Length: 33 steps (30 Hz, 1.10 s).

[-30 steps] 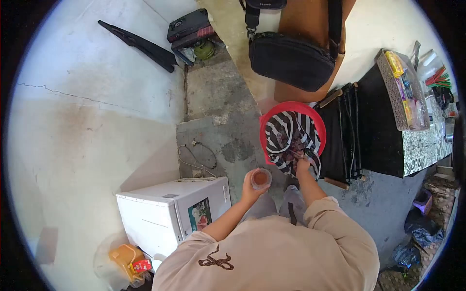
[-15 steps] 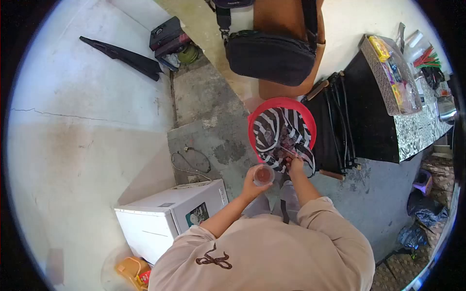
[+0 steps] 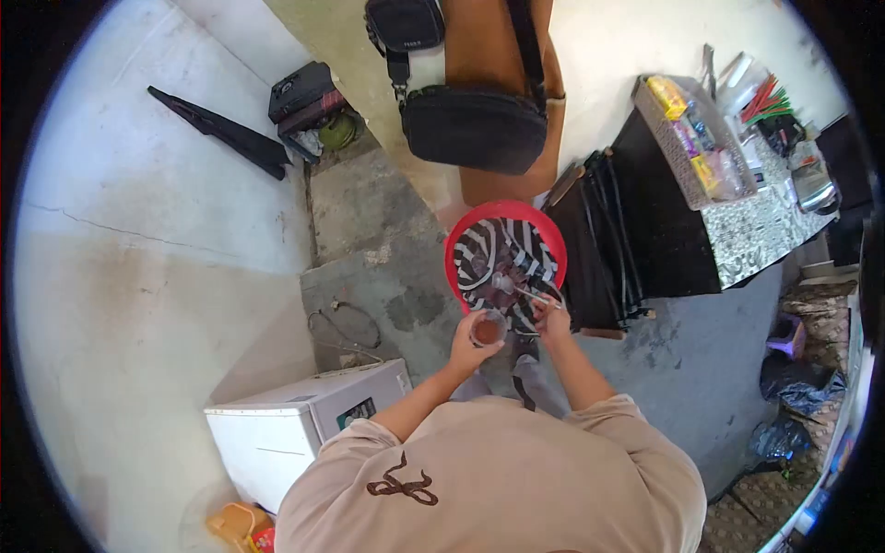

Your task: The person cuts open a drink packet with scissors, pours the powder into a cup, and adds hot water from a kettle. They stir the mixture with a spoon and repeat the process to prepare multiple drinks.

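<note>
My left hand [image 3: 461, 346] is wrapped round a clear plastic cup [image 3: 488, 328] with a brown drink inside. In my right hand [image 3: 552, 320] is the handle of a large, pale spoon [image 3: 529, 295], its bowl pointing left over a red tub [image 3: 450, 269]. A black-and-white striped cloth or bag [image 3: 476, 251] lines the tub. Inside it lie glassy lumps that look like ice [image 3: 524, 271], with the spoon's bowl just above or among them. The cup is at the tub's near left edge.
Right of the tub lean folded black frames [image 3: 604, 244]. Beyond is a dark-sided table with a patterned top [image 3: 751, 241], a basket of packets [image 3: 696, 157] and a metal pitcher [image 3: 815, 188]. Bags [image 3: 475, 129] hang ahead. A white appliance [image 3: 267, 452] stands at left; a cable [image 3: 346, 323] lies nearby.
The spoon's bowl has risen into view among the lumps, and my right hand has drawn back a little. My left hand still holds the cup. The whole view has shifted slightly.
</note>
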### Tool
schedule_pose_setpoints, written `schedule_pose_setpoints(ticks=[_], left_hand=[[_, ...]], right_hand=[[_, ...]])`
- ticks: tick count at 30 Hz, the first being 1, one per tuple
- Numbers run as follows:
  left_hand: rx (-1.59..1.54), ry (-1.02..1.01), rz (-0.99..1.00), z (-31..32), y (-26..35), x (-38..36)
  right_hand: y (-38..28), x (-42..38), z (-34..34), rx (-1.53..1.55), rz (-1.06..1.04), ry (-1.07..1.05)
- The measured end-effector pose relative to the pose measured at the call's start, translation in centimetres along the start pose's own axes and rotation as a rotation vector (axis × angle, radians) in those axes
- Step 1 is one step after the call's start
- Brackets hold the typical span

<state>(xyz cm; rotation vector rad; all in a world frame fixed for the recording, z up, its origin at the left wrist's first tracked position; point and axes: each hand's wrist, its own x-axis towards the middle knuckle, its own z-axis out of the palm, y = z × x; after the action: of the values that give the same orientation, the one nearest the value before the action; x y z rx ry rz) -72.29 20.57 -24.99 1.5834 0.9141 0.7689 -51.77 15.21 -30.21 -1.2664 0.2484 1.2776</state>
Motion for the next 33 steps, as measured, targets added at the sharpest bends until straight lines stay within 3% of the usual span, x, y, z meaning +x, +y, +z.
schedule_pose_setpoints(ticks=[7, 13, 16, 20, 21, 27, 30, 33], left_hand=[[-0.003, -0.058, -0.106, 1.1, -1.5, 1.7], [-0.085, 0.007, 0.002, 2.7, -1.1, 4.2], [-0.153, -0.016, 0.041, 2.7, 0.5, 5.2], [-0.117, -0.017, -0.030, 2.1, 1.0, 5.4], [-0.072, 0.034, 0.074, 1.9, 1.3, 5.2], [-0.192, -0.015, 0.014, -0.3, 1.0, 4.8], [-0.284, -0.052, 0.022, -1.8, 0.9, 4.6], [-0.219, -0.175, 0.050, -3.0, -2.4, 5.1]], right_hand=[[-6.1, -7.2, 1.8, -0.122, -0.125, -0.026], [-7.8, -11.6, 3.2, -0.294, -0.272, -0.045], [-7.6, -13.1, 3.8, -0.442, -0.432, -0.078], [-6.5, -13.0, 3.8, -0.757, -0.835, -0.195], [-6.8, -13.7, 4.5, -0.873, -0.965, -0.198], [-7.1, -14.2, 6.4, -1.004, -1.269, -0.255], [-7.9, -14.9, 7.7, -1.226, -1.363, -0.399], [-8.4, -16.7, 9.8, -1.413, -1.251, -0.579]])
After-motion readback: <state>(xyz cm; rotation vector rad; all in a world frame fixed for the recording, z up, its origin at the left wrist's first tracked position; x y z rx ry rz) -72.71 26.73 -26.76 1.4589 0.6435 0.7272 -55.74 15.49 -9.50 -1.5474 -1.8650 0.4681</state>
